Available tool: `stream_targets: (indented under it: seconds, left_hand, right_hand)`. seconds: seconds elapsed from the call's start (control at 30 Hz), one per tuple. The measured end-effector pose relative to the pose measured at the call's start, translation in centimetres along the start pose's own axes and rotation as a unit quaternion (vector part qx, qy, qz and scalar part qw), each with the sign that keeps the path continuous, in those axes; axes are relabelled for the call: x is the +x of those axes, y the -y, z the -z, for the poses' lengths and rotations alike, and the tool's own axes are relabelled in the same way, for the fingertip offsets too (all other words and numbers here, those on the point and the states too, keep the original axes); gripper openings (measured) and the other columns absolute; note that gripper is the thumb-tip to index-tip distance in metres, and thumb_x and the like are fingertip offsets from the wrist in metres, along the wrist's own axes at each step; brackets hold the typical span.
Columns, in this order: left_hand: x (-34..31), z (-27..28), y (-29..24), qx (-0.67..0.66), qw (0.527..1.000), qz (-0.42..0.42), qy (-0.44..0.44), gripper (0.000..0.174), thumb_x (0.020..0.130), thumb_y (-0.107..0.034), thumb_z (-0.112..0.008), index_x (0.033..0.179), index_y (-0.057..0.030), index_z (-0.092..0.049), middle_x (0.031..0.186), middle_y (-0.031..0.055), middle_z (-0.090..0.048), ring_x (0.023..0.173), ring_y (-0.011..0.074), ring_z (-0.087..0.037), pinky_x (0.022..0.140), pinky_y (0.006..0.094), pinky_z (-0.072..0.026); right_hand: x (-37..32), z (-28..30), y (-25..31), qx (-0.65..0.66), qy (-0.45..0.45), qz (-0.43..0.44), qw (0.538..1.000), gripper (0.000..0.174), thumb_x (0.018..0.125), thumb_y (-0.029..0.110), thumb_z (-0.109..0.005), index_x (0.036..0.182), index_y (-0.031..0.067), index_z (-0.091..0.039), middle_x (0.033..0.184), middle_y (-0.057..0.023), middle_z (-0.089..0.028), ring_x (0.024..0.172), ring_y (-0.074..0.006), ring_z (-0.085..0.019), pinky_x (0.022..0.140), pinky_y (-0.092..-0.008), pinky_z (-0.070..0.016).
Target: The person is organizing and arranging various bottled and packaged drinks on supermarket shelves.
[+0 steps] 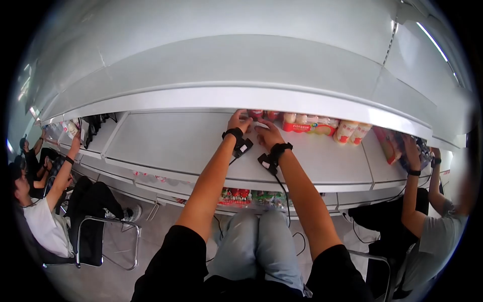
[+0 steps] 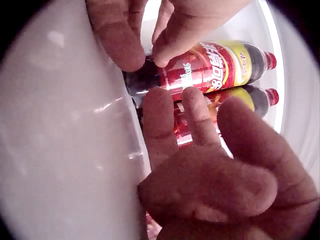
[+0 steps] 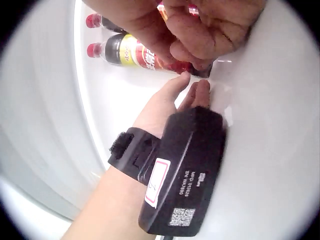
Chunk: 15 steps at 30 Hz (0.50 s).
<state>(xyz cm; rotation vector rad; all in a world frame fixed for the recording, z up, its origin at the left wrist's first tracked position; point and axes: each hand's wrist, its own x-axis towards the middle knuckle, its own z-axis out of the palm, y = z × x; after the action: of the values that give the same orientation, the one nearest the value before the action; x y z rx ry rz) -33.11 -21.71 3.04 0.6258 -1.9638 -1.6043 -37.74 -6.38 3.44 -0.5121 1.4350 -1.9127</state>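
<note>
Two red-capped btls stand upright on shelf, long axes vert., caps up. L hand touches LH one's base; can't tell if gripping, view's poor. R hand, fingers loosely bent, just in front of btls, near L.

Bright, cool-white light overall. Strip light glared at upper right of head view; shelf under overhang looked slightly greyer. Fisheye lens bowed straight edges, blackened corners, smeared far right rim. Left wrist view had white streaks of glare along shelf surface, shiny highlights on bottles, soft detail. Right wrist view showed pale, washed-out surroundings, shadowed right hand, readable print on camera box, dark vignette at corners.
</note>
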Motion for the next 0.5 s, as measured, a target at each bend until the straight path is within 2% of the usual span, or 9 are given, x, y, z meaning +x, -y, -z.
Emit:
stream_targets:
  seconds: [0.07,0.13,0.2,0.3,0.33,0.4,0.43,0.5]
  left_hand:
    - [-1.1,0.6,0.4,-0.083,0.996,0.008,0.022,0.034,0.082,-0.007,-0.063,0.114,-0.0031,-0.052,0.095,0.0100,-0.059,0.071,0.0184,-0.064,0.057,0.0312,-0.0554]
    - [-2.1,1.1,0.9,-0.068,0.997,0.002,0.041,0.029,0.084,-0.004,-0.058,0.112,-0.0041,-0.054,0.093,0.0091,-0.059,0.070,0.0181,-0.064,0.057,0.0306,-0.0550]
    - [-3.3,1.1,1.4,-0.070,0.996,-0.004,0.048,0.019,0.084,-0.003,-0.053,0.102,-0.0027,-0.058,0.086,0.0083,-0.061,0.064,0.0169,-0.063,0.056,0.0306,-0.0554]
    - [-6.0,1.2,1.4,-0.086,0.993,0.004,0.075,0.019,0.084,-0.004,-0.053,0.102,-0.0026,-0.058,0.088,0.0088,-0.063,0.066,0.0170,-0.063,0.057,0.0303,-0.0551]
    - [-7.0,1.1,0.7,-0.086,0.993,0.005,0.082,0.019,0.084,-0.005,-0.054,0.103,-0.0028,-0.058,0.089,0.0089,-0.063,0.067,0.0171,-0.063,0.058,0.0302,-0.0551]
    - [-9.4,1.2,0.2,-0.086,0.991,0.018,0.104,0.020,0.086,-0.008,-0.054,0.106,-0.0040,-0.057,0.091,0.0091,-0.063,0.070,0.0173,-0.063,0.061,0.0299,-0.0549]
    - [-10.1,1.2,-0.2,-0.086,0.989,0.024,0.119,0.022,0.088,-0.010,-0.055,0.109,-0.0049,-0.056,0.093,0.0093,-0.063,0.073,0.0174,-0.063,0.063,0.0297,-0.0546]
    - [-12.2,1.1,-1.4,-0.104,0.982,0.058,0.149,0.023,0.091,-0.016,-0.055,0.112,-0.0065,-0.055,0.094,0.0077,-0.062,0.078,0.0172,-0.062,0.067,0.0292,-0.0538]
  right_hand:
    - [-1.1,0.6,-0.2,0.011,0.027,-0.006,1.000,0.037,0.085,0.003,-0.056,0.122,0.0051,-0.049,0.093,-0.0075,-0.063,0.052,-0.0105,-0.050,0.045,-0.0239,-0.0391]
    - [-3.0,0.9,0.3,0.014,0.043,-0.010,0.999,0.030,0.085,0.002,-0.056,0.115,0.0051,-0.053,0.084,-0.0034,-0.064,0.051,-0.0079,-0.048,0.045,-0.0208,-0.0371]
    - [-5.1,1.2,0.5,0.011,0.017,-0.027,0.999,0.029,0.085,0.002,-0.056,0.113,0.0050,-0.054,0.083,-0.0035,-0.064,0.050,-0.0073,-0.045,0.045,-0.0199,-0.0351]
    - [-8.1,1.6,1.1,0.022,0.040,-0.016,0.999,0.029,0.085,0.002,-0.057,0.113,0.0065,-0.055,0.093,-0.0053,-0.063,0.052,-0.0063,-0.041,0.045,-0.0194,-0.0325]
    - [-9.1,1.7,1.4,0.021,0.034,-0.027,0.999,0.027,0.086,0.003,-0.056,0.113,0.0069,-0.056,0.098,-0.0055,-0.061,0.056,-0.0065,-0.043,0.047,-0.0183,-0.0336]
    - [-11.0,1.5,1.6,0.031,0.015,-0.036,0.999,0.024,0.088,0.004,-0.053,0.112,0.0067,-0.057,0.098,-0.0050,-0.062,0.058,-0.0067,-0.043,0.049,-0.0171,-0.0348]
    - [-12.0,1.8,1.6,0.012,0.027,-0.032,0.999,0.022,0.091,0.010,-0.051,0.113,0.0076,-0.057,0.099,-0.0034,-0.061,0.063,-0.0067,-0.044,0.054,-0.0171,-0.0373]
    - [-14.7,2.1,1.6,0.023,0.059,-0.033,0.997,0.024,0.091,0.013,-0.051,0.114,0.0075,-0.057,0.097,-0.0041,-0.061,0.061,-0.0071,-0.045,0.054,-0.0185,-0.0374]
